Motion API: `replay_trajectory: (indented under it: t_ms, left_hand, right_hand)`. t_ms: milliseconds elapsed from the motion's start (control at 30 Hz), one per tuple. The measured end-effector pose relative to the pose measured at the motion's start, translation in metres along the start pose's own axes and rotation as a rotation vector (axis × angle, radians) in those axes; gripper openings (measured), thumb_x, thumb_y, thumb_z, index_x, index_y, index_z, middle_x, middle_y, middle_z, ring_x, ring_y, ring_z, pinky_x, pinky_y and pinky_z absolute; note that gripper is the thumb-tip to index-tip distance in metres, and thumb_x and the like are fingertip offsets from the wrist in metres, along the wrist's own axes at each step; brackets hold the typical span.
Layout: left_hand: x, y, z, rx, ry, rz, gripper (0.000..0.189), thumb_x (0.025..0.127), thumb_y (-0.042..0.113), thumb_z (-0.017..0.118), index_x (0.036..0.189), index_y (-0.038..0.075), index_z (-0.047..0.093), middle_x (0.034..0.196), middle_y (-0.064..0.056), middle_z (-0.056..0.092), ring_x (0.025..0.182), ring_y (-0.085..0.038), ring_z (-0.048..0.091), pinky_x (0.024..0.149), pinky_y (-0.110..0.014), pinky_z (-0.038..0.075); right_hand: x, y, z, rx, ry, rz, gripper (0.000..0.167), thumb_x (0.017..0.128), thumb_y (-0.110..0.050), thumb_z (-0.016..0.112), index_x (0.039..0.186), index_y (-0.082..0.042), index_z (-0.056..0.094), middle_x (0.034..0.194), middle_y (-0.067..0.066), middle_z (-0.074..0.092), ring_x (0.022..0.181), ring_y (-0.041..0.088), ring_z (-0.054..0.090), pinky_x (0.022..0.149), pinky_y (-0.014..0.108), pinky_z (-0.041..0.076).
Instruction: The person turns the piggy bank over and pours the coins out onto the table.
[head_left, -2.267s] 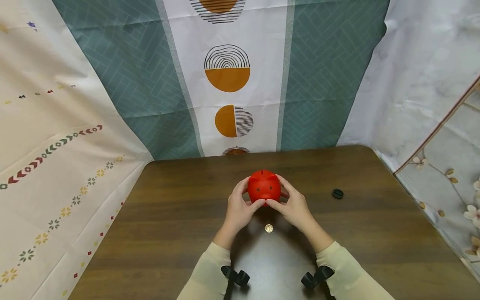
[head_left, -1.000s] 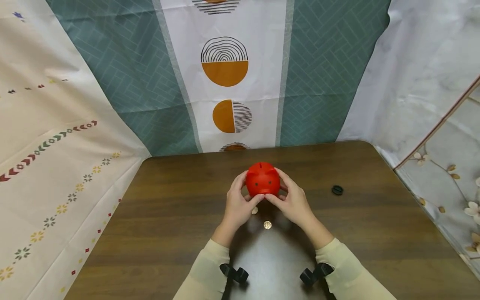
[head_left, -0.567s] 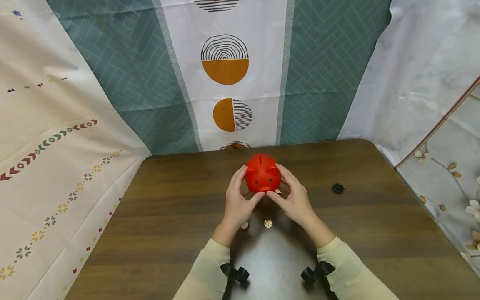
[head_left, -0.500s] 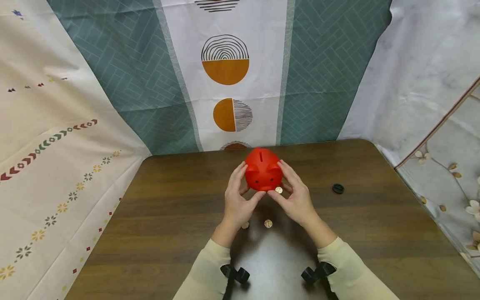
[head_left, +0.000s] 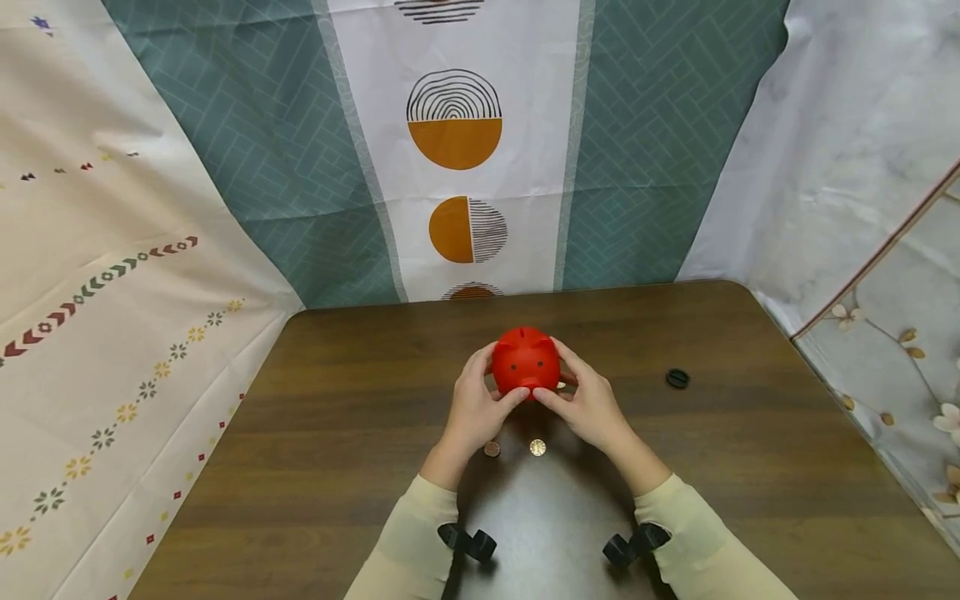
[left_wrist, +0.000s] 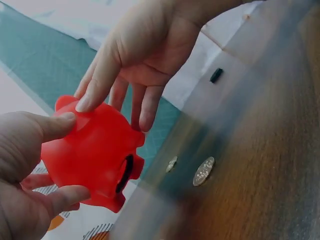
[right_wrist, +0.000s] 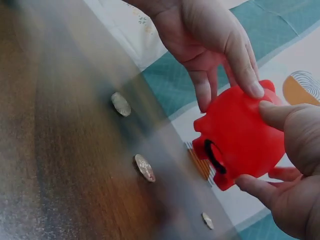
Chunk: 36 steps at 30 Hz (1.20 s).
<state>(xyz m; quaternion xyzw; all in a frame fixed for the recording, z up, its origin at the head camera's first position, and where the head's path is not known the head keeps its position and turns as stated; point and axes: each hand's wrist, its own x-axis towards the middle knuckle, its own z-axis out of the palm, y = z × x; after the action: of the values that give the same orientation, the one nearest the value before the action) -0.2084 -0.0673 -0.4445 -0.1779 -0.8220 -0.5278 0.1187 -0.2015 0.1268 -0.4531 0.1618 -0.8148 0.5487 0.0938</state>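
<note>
A red piggy bank (head_left: 527,363) is held above the table between both hands, its face toward me. My left hand (head_left: 477,408) grips its left side and my right hand (head_left: 584,402) its right side, thumbs below the snout. In the left wrist view, the belly opening (left_wrist: 125,173) is uncovered and dark-rimmed. Below lie a gold-coloured coin (head_left: 537,447), a second coin (head_left: 492,449) by the left wrist, and a third coin (head_left: 561,385) partly hidden behind the right fingers.
A round black plug (head_left: 677,378) lies on the brown wooden table (head_left: 360,450), to the right of the hands. Patterned cloths (head_left: 645,150) hang behind and beside the table. A black camera mount (head_left: 467,542) is strapped to the left sleeve, another (head_left: 636,543) to the right.
Two more coins have appeared on the table beside the first. The piggy bank was tipped with its slot toward me half a second ago; now it has tilted back and sits lower in view.
</note>
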Motion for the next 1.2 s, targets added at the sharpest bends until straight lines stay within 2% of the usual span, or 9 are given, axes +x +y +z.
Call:
replay_trajectory:
  t_ms: [100,267,333,500,767,900,1067,1133,1200]
  left_hand:
    - [-0.001,0.0,0.001,-0.005,0.021,0.04,0.077,0.077,0.017,0.082,0.142,0.01,0.042,0.138,-0.003,0.047,0.115,-0.024,0.053,0.073,-0.031,0.057]
    - [0.001,0.008,0.0,-0.058,0.111,0.248,0.08,0.076,0.015,0.083,0.144,0.01,0.04,0.146,-0.005,0.04,0.125,-0.026,0.048,0.075,-0.041,0.057]
    - [0.001,0.009,-0.001,-0.052,0.107,0.232,0.078,0.076,0.016,0.082,0.143,0.009,0.041,0.144,-0.006,0.043,0.121,-0.027,0.051,0.073,-0.042,0.057]
    - [-0.001,0.002,0.0,-0.011,0.017,0.036,0.075,0.078,0.019,0.082,0.141,0.009,0.043,0.135,-0.004,0.05,0.111,-0.024,0.054,0.071,-0.032,0.058]
    - [-0.002,-0.004,0.002,0.007,-0.018,-0.029,0.077,0.078,0.022,0.081,0.143,0.011,0.041,0.138,-0.004,0.048,0.114,-0.024,0.054,0.074,-0.03,0.057]
    - [-0.003,-0.005,0.003,0.006,-0.004,0.012,0.077,0.078,0.021,0.081,0.143,0.011,0.041,0.138,-0.004,0.047,0.114,-0.023,0.054,0.073,-0.031,0.057]
    - [0.0,0.005,0.001,-0.085,0.104,0.253,0.081,0.075,0.015,0.083,0.144,0.011,0.041,0.147,-0.006,0.04,0.125,-0.027,0.048,0.075,-0.039,0.057]
    - [0.0,0.006,0.0,-0.082,0.104,0.24,0.079,0.076,0.016,0.083,0.143,0.01,0.042,0.145,-0.006,0.042,0.122,-0.027,0.05,0.074,-0.038,0.057]
    - [-0.001,0.003,0.001,-0.061,0.072,0.154,0.078,0.077,0.018,0.082,0.143,0.01,0.042,0.141,-0.005,0.046,0.117,-0.026,0.053,0.073,-0.037,0.058]
  right_hand:
    - [-0.001,0.001,0.0,-0.005,0.02,-0.037,0.08,0.08,-0.024,0.079,0.148,-0.021,0.037,0.141,0.008,0.049,0.111,0.033,0.061,0.076,0.036,0.056]
    - [0.001,-0.009,-0.002,-0.003,0.142,-0.233,0.081,0.078,-0.015,0.082,0.147,-0.016,0.04,0.146,0.008,0.043,0.117,0.032,0.057,0.083,0.045,0.054]
    - [0.001,-0.01,-0.003,-0.01,0.133,-0.204,0.08,0.078,-0.018,0.081,0.147,-0.016,0.04,0.145,0.008,0.044,0.115,0.032,0.059,0.081,0.045,0.055]
    - [-0.001,-0.003,0.0,-0.031,0.033,-0.01,0.081,0.079,-0.032,0.079,0.148,-0.021,0.038,0.141,0.008,0.049,0.108,0.033,0.063,0.076,0.043,0.056]
    - [-0.003,0.001,0.002,-0.051,0.026,0.033,0.081,0.079,-0.033,0.08,0.148,-0.023,0.038,0.14,0.006,0.05,0.107,0.031,0.063,0.074,0.038,0.057]
    - [-0.004,0.003,0.003,-0.075,0.053,-0.017,0.079,0.08,-0.03,0.079,0.148,-0.019,0.039,0.138,0.008,0.052,0.106,0.03,0.064,0.073,0.035,0.058]
    - [-0.003,-0.007,0.0,-0.027,0.174,-0.251,0.08,0.077,-0.016,0.082,0.146,-0.015,0.042,0.145,0.009,0.043,0.116,0.031,0.057,0.082,0.049,0.054]
    - [-0.002,-0.008,-0.001,-0.027,0.162,-0.236,0.079,0.078,-0.018,0.082,0.146,-0.016,0.042,0.144,0.009,0.044,0.114,0.031,0.058,0.082,0.049,0.054]
    - [-0.002,-0.004,-0.001,-0.039,0.116,-0.15,0.078,0.079,-0.025,0.08,0.146,-0.018,0.042,0.141,0.009,0.048,0.108,0.031,0.062,0.081,0.047,0.054]
